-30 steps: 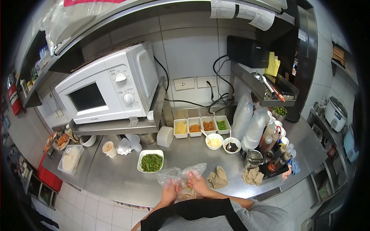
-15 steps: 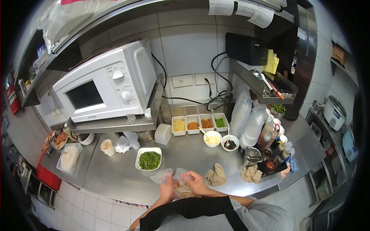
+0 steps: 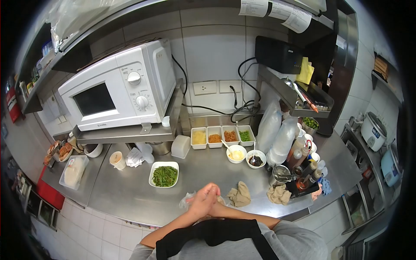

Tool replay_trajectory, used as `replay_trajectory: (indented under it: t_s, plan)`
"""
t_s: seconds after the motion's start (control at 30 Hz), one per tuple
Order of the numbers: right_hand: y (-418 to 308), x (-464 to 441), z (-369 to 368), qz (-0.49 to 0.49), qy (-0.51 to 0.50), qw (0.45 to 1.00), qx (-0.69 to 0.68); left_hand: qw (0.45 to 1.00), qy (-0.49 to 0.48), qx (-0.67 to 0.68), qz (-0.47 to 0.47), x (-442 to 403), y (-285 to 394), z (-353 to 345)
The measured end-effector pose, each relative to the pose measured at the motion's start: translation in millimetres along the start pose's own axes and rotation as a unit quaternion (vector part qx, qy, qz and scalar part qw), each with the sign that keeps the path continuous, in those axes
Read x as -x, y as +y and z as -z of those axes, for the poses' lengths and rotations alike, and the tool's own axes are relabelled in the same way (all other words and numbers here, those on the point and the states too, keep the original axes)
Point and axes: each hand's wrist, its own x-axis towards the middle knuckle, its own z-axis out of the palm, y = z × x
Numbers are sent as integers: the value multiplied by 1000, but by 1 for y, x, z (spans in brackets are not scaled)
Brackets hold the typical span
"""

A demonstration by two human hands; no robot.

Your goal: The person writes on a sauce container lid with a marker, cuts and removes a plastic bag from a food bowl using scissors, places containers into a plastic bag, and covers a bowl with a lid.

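In front of my apron, my left hand [image 3: 202,203] and my right hand [image 3: 215,209] are pressed together, the left crossing over the right. A clear plastic bag [image 3: 186,200] is gathered at them, and part of it sticks out on the left. My fingers are closed, and the exact grip on the bag is hidden between the hands. The bag's lower part is mostly behind my hands and wrists. A beige cloth [image 3: 239,194] lies crumpled just right of my hands. Beyond them to the left sits a white square bowl of green beans [image 3: 164,175].
Several white tubs of chopped ingredients [image 3: 215,138] line the back of the steel counter [image 3: 125,190]. Two white bowls [image 3: 236,154] with spoons stand before them. Sauce bottles [image 3: 299,151] and another cloth [image 3: 279,194] are at right. A microwave [image 3: 117,86] overhangs the left side.
My hands were slightly apart, each pinching the bag. They have come together, with the left moving right and over the right hand. The camera view has shifted slightly.
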Motion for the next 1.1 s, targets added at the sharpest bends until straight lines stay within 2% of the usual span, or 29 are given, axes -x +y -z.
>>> replay_trajectory:
  t_s: [0.1,0.2,0.27,0.3,0.33,0.4,0.43,0.47,0.5,0.57,0.6,0.7,0.77,0.8,0.87,0.9,0.97,1.07,1.1]
  plan:
    - [13,-2,9,-55,2,998,-30,993,-104,39,-30,12,25,5]
    - [24,-8,24,-189,-5,977,-96,963,136,81,-219,13,7,29]
    - [22,-10,29,-208,16,963,-170,953,156,-114,-235,18,-16,65]
    - [20,-9,26,-171,47,957,-229,933,164,-210,-240,23,-28,78]
    - [15,-9,23,-154,53,950,-265,956,118,-224,-150,33,-39,81]
    - [5,-14,18,-118,63,932,-336,968,81,-203,-119,41,-61,66]
    - [23,-13,22,-128,25,934,-333,974,62,-193,-103,41,-64,57]
    - [56,-9,30,-138,-12,934,-329,943,91,-295,-128,40,-62,54]
    - [61,-8,34,-148,-48,933,-324,959,79,-260,-77,39,-54,54]
    - [40,-7,49,-146,-120,965,-182,981,51,-184,27,37,-39,59]
    - [23,-8,53,-144,-156,971,-108,974,31,-222,14,36,-41,66]
    - [8,-9,51,49,-135,985,91,953,-10,-301,-19,31,-46,79]
    - [-1,-7,46,-59,-146,975,154,952,-14,-303,-35,30,-42,76]
    - [-5,-6,44,-113,-151,965,185,953,-6,-302,-8,30,-36,73]
    - [-10,-6,41,-58,-131,944,296,953,10,-299,45,31,-23,64]
    - [-11,-7,40,-30,-121,928,351,954,25,-297,13,32,-27,65]
    - [6,-3,34,27,-39,921,387,953,55,-292,-51,33,-39,68]
    - [8,-12,28,153,63,892,421,966,76,-249,5,42,-16,59]
    - [6,-15,28,200,94,877,427,984,81,-160,7,43,-23,61]
